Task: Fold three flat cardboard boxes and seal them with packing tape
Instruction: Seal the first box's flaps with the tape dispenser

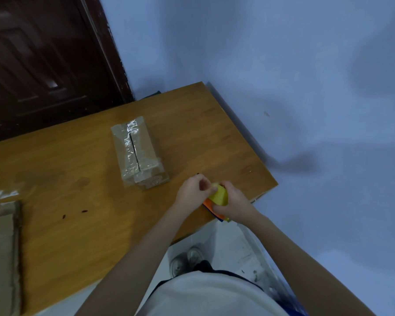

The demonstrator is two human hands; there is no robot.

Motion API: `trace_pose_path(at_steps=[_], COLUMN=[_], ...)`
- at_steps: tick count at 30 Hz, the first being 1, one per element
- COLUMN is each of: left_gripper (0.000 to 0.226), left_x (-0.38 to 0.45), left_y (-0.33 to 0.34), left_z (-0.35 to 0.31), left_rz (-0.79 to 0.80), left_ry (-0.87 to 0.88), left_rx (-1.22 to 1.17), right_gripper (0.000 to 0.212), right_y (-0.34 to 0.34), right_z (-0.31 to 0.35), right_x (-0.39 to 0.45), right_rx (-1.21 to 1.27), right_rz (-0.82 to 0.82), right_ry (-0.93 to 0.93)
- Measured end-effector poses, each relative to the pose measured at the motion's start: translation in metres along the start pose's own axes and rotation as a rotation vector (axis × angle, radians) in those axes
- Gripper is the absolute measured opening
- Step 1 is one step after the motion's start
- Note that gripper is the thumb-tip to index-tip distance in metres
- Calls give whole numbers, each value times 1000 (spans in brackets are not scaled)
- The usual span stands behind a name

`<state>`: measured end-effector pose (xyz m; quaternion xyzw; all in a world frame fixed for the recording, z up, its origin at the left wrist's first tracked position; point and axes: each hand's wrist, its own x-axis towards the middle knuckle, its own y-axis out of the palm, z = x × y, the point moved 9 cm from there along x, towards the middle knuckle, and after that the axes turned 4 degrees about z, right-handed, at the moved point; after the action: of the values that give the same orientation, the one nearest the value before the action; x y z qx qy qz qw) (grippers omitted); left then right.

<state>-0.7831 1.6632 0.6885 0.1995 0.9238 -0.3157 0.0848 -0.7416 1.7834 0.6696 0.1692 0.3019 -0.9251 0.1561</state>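
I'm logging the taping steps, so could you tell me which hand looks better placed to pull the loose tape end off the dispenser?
Probably the left hand: its fingertips pinch at the front of the yellow tape dispenser, while the right hand grips the dispenser's body and steadies it near the table edge.

No writing can be read anywhere here. The taped cardboard box (138, 153) on the table (66, 236) carries a small pale mark on its near end, too blurred to make out as letters or a sign. The yellow and orange tape dispenser (219, 197) shows no legible brand, label or number.
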Motion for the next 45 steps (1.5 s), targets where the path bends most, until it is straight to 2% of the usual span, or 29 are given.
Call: trace_pose_path(at_steps=[6,10,15,19,24,27,38,45], left_gripper=[26,23,24,23,24,20,15,33], left_x=[8,11,18,22,32,34,41,45], left_y=[-8,-3,-4,-15,-6,-4,-3,-3], left_z=[0,12,-3,16,19,26,45,48], left_rz=[-20,-25,-84,-176,-124,-157,-167,-162], left_ry=[-16,-124,-76,-215,-255,-309,-364,-427], left_rx=[29,-172,91,63,67,7,33,67], right_gripper=[62,62,62,58,52,58,62,62], right_y=[-2,-7,-11,-13,-5,-10,-15,-12], right_z=[-4,-14,-20,-22,-29,-30,-30,-30], right_x=[-10,-20,-28,-32,-34,-33,-27,-26], right_rx=[9,49,77,79,145,126,62,99], right_rz=[-28,-81,-131,-161,-181,-210,-163,-126], right_ry=[-23,-5,22,20,45,40,20,15])
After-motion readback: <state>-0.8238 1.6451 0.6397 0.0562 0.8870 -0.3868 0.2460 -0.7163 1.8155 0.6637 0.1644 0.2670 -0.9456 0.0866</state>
